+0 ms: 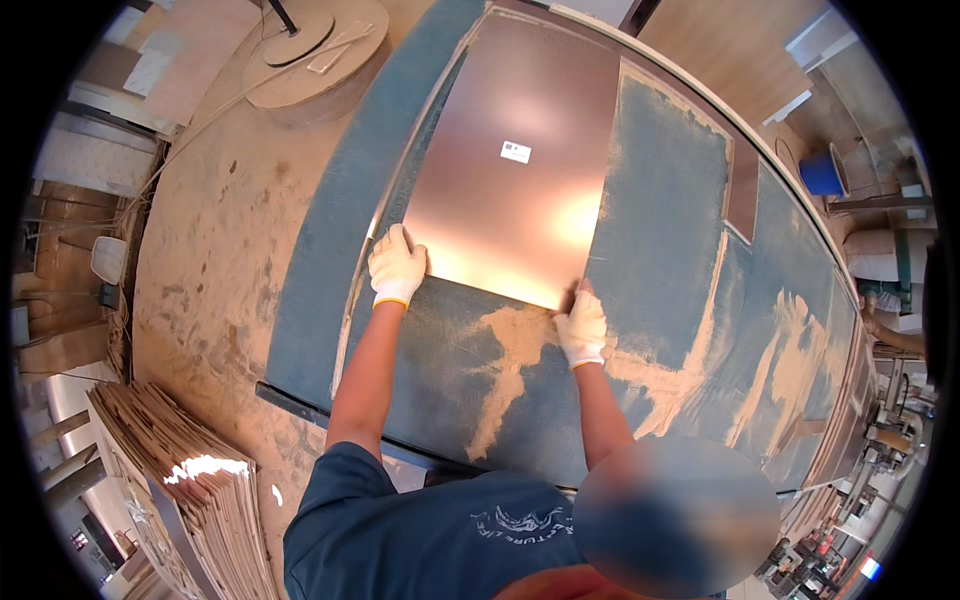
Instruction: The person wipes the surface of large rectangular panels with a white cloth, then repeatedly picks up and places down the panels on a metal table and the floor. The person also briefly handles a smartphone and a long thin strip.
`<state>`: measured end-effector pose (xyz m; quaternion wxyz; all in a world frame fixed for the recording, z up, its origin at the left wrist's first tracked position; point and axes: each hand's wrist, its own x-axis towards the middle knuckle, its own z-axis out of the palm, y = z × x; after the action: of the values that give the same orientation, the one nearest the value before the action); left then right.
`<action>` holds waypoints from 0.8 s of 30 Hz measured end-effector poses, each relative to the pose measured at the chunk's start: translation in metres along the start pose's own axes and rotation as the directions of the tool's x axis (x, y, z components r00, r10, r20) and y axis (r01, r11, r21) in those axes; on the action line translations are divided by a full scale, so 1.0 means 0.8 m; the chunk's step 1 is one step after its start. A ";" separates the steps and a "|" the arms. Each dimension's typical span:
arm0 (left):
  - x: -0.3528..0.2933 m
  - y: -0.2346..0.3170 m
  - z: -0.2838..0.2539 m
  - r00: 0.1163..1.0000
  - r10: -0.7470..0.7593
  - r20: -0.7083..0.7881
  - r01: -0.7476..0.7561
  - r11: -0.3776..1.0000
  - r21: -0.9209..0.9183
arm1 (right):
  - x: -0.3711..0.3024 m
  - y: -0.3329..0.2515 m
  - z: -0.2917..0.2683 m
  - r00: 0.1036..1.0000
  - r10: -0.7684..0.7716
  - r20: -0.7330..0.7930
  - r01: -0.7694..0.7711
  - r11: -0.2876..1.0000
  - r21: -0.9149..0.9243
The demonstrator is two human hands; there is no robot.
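A brown, copper-toned sheet panel (510,220) with a glossy face and a small white label (516,152) lies lengthwise on a blue-green table top (650,200). My left hand (397,268), in a cream knit glove, grips its near left corner, fingers closed over the edge. At the near right corner, my right hand (583,330), gloved the same way, is closed on the panel's edge. Its thumb and fingertips are partly hidden there. Bright light reflects off the panel's near part. A thin strip (372,235) runs along the table to the panel's left.
Pale dust (510,370) streaks the table. A stack of thin boards (200,480) stands at the lower left, beside the dusty floor (220,230). Far left is a round wooden disc (330,70); far right, a blue bucket (822,172). Someone's arm (893,336) shows at the right edge.
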<state>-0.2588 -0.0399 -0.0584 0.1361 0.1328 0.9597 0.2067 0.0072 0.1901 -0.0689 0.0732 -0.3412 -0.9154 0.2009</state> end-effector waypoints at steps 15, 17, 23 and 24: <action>-0.221 0.054 0.012 0.967 -0.245 -0.063 0.230 0.956 -0.183 | -0.099 0.078 -0.100 0.922 0.362 0.137 -0.387 0.874 0.293; -0.313 0.045 0.006 0.962 -0.274 -0.010 0.264 0.937 -0.229 | -0.167 0.109 -0.122 0.911 0.399 0.099 -0.409 0.849 0.334; -0.554 -0.021 0.070 0.857 -0.083 0.508 0.509 0.277 -0.815 | -0.318 0.290 -0.171 0.677 0.132 0.724 -0.736 0.146 0.661; -0.582 -0.023 0.116 0.870 -0.024 0.492 0.473 0.323 -0.820 | -0.343 0.313 -0.174 0.716 0.096 0.691 -0.693 0.211 0.689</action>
<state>0.1985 -0.1674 -0.0518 0.4066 -0.0812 0.6343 0.6525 0.4013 0.2270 -0.0465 -0.0480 -0.4020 -0.4837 0.7760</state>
